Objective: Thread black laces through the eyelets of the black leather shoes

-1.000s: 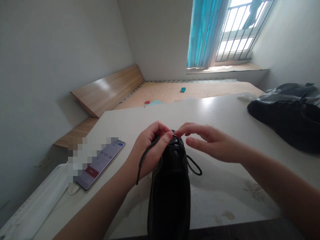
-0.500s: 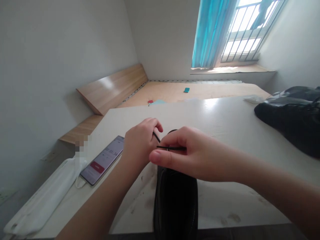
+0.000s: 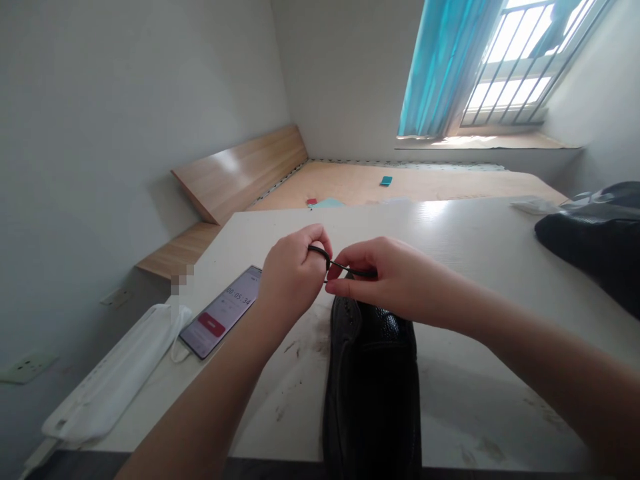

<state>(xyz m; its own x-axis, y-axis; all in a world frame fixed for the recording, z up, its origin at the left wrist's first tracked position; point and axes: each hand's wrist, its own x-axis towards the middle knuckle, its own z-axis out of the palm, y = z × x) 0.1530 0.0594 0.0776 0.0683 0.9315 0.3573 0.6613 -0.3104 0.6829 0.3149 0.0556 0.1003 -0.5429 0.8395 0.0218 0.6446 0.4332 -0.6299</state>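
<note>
A black leather shoe (image 3: pixel 373 400) stands upright on the white table, its heel end toward me. Over its front part, my left hand (image 3: pixel 296 270) is closed on a black shoelace (image 3: pixel 320 251) that loops over the fingers. My right hand (image 3: pixel 380 270) pinches the lace too, with thumb and index fingertips close to the left hand. Between the two hands the lace runs a short way and crosses over. Both hands hide the shoe's toe and part of the lacing.
Left of my left arm lies a phone (image 3: pixel 220 313) with a timer on its screen, beside a white face mask (image 3: pixel 120 373). Another black shoe (image 3: pixel 595 243) rests at the right on the white table (image 3: pixel 280 227). Behind are a wooden bed board (image 3: pixel 345 180) and a blue curtain (image 3: pixel 440 73).
My hands have lifted a little and come together, the lace now looping over my left fingers. More of the shoe's upper shows. The whole view has shifted slightly.
</note>
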